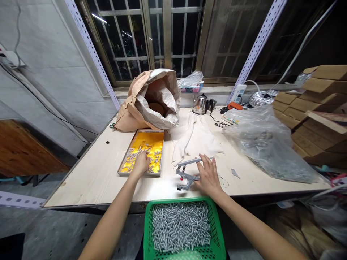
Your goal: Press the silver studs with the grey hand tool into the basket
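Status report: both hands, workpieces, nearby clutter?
Left hand among small silvery metal pieces in shallow yellow-lined tray; grip hidden. Right hand holding grey spring-loaded metal hand tool. Crumpled white cloth just beyond tool; green perforated plastic basket nearest the person.

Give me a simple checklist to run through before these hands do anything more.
1. Right hand holding the gray hand tool: ok.
2. Tool's handles spread apart: ok.
3. Left hand at the small metal parts in the yellow-lined tray: ok.
4. Part gripped in the left fingers: cannot tell, hidden.
5. Green basket upright, metal pieces inside it: ok.
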{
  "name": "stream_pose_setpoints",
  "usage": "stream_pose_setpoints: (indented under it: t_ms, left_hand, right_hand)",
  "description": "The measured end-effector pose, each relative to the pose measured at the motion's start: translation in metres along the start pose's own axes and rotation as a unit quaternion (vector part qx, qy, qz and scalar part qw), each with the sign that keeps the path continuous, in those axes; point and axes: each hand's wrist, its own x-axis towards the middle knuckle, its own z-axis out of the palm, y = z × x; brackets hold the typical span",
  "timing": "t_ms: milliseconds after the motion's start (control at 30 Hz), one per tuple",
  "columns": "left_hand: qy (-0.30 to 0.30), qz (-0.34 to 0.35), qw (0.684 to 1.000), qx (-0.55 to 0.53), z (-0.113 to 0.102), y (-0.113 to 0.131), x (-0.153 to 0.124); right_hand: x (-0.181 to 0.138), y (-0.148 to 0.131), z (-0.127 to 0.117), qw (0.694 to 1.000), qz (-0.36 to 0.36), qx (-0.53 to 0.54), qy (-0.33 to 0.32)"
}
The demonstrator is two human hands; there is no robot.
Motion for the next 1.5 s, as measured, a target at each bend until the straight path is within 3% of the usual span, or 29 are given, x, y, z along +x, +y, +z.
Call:
stream_pose_setpoints:
  t_ms: [67, 167, 233, 300, 600, 767, 1033, 1233, 1500]
  left_hand:
    - [-0.041, -0.011, 0.986, -0.164, 0.007, 0.013, -0.024]
    - [-0.13, -0.052, 0.884, -0.447, 0.023, 0.032, -0.062]
    - [-0.14, -0.085, 0.835, -0.526, 0.033, 0.042, -0.081]
    - [-0.121, -0.11, 0.817, -0.552, 0.04, 0.047, -0.09]
    - [-0.09, -0.141, 0.796, -0.582, 0.045, 0.05, -0.095]
    - [-0.149, -0.153, 0.8, -0.56, 0.047, 0.053, -0.099]
    - [-0.165, -0.153, 0.821, -0.525, 0.048, 0.056, -0.099]
    - [-0.235, -0.113, 0.846, -0.465, 0.042, 0.057, -0.099]
    - [-0.298, -0.063, 0.848, -0.434, 0.032, 0.058, -0.098]
  right_hand:
    - [0.004, -0.002, 0.0, 1.0, -0.001, 0.004, -0.002]
    - [0.01, -0.006, 0.0, 1.0, -0.005, 0.007, -0.005]
    - [0.013, -0.01, 0.001, 1.0, -0.013, 0.01, -0.008]
    - [0.015, -0.013, 0.002, 1.0, -0.02, 0.013, -0.012]
    - [0.016, -0.02, 0.003, 0.999, -0.028, 0.006, -0.019]
    - [0.014, -0.02, 0.005, 0.999, -0.035, 0.003, -0.025]
    - [0.009, -0.02, 0.006, 0.999, -0.029, 0.004, -0.039]
    - [0.005, -0.024, 0.007, 0.999, -0.034, 0.003, -0.039]
    - [0.002, -0.028, 0.004, 0.998, -0.032, 0.014, -0.055]
